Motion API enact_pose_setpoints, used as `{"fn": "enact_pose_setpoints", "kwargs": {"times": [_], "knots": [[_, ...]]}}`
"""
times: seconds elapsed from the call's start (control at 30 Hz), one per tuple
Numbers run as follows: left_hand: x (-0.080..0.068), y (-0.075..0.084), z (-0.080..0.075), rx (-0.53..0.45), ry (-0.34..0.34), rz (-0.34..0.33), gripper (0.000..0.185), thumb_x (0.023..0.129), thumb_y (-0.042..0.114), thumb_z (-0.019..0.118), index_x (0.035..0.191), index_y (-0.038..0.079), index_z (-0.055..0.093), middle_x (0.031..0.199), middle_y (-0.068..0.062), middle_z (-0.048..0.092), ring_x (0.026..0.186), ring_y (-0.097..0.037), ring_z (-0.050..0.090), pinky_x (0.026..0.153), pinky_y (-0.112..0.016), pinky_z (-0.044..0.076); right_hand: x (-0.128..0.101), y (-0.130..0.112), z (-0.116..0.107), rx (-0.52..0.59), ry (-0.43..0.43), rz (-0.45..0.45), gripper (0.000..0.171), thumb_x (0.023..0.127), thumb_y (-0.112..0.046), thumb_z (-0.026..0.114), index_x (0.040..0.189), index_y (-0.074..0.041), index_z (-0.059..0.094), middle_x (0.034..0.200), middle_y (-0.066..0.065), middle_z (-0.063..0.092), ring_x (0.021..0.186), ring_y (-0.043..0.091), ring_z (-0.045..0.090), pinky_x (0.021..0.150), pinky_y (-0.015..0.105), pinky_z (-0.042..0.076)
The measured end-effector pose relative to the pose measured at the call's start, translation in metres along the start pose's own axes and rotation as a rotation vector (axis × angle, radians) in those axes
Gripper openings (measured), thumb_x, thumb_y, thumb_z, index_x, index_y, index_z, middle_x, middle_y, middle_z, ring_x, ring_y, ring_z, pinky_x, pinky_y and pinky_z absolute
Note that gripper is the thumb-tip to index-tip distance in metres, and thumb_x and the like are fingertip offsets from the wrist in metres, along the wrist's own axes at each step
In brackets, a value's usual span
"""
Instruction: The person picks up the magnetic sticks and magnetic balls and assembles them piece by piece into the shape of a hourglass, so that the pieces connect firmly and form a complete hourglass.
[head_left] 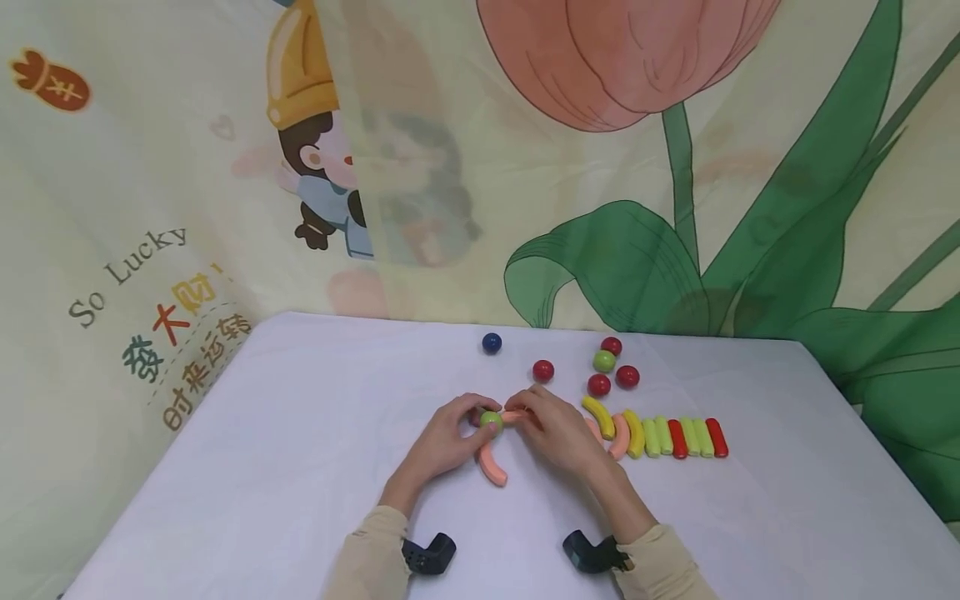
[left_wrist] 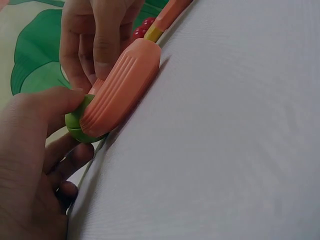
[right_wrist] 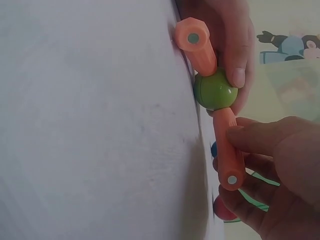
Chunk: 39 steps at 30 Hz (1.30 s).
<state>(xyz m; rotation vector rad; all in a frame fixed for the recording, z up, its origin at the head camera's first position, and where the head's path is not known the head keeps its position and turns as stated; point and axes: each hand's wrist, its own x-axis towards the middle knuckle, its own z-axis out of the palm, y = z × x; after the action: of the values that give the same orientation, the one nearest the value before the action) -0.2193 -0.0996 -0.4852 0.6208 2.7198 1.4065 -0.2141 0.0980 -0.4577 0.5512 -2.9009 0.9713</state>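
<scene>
The held green ball [head_left: 491, 421] was over the white table [head_left: 262, 500]; whether it touched the surface, I could not tell. A curved pink piece [head_left: 492, 468] met the ball on the side toward the person, and a second pink piece [right_wrist: 229, 155] met it on the right, a pale disc showing in the free end. Left of the ball, the left hand [head_left: 450, 433] had its thumb and fingers clamped on it; right of the ball, the right hand [head_left: 555, 425] pinched the second pink piece between thumb and fingers. Farther right of the ball, past that hand, lay a row of curved yellow and pink pieces, then light green sticks [head_left: 663, 436] and red sticks [head_left: 678, 439]. Beyond the ball sat a blue ball [head_left: 492, 343]; beyond and to its right were a lone red ball [head_left: 543, 371] and three more red ones near another green ball [head_left: 603, 361]. Farthest beyond it hung a backdrop [head_left: 427, 50] printed with a large pink flower.
</scene>
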Motion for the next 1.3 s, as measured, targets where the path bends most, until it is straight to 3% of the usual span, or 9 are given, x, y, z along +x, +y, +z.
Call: {"fn": "enact_pose_setpoints", "kwargs": {"times": [0.2,0.83,1.3], "knots": [[-0.002,-0.002,-0.001,-0.013,0.000,-0.012,0.023,0.089,0.029,0.065,0.111,0.027,0.062,0.100,0.012,0.060,0.094,-0.008,0.053,0.090,-0.034,0.044,0.000,0.001,0.001,0.009,0.003,-0.002,0.019,0.086,-0.019,0.069,0.103,-0.026,0.065,0.095,-0.013,0.057,0.083,0.004,0.053,0.076,0.022,0.050],[-0.002,-0.003,0.001,-0.013,-0.005,-0.044,0.021,0.088,0.030,0.066,0.109,0.030,0.062,0.095,0.014,0.059,0.091,-0.007,0.053,0.086,-0.028,0.044,0.002,0.017,-0.028,0.042,0.056,0.114,0.022,0.089,-0.019,0.064,0.111,-0.020,0.064,0.109,-0.002,0.062,0.094,0.015,0.058,0.081,0.033,0.053],[0.000,-0.005,0.003,-0.012,-0.002,-0.033,0.021,0.088,0.030,0.066,0.109,0.029,0.062,0.095,0.014,0.058,0.090,-0.008,0.053,0.083,-0.025,0.044,0.002,0.030,-0.040,0.053,0.098,0.105,0.022,0.090,-0.018,0.062,0.112,-0.015,0.064,0.105,0.001,0.063,0.094,0.017,0.058,0.084,0.038,0.052]]}}
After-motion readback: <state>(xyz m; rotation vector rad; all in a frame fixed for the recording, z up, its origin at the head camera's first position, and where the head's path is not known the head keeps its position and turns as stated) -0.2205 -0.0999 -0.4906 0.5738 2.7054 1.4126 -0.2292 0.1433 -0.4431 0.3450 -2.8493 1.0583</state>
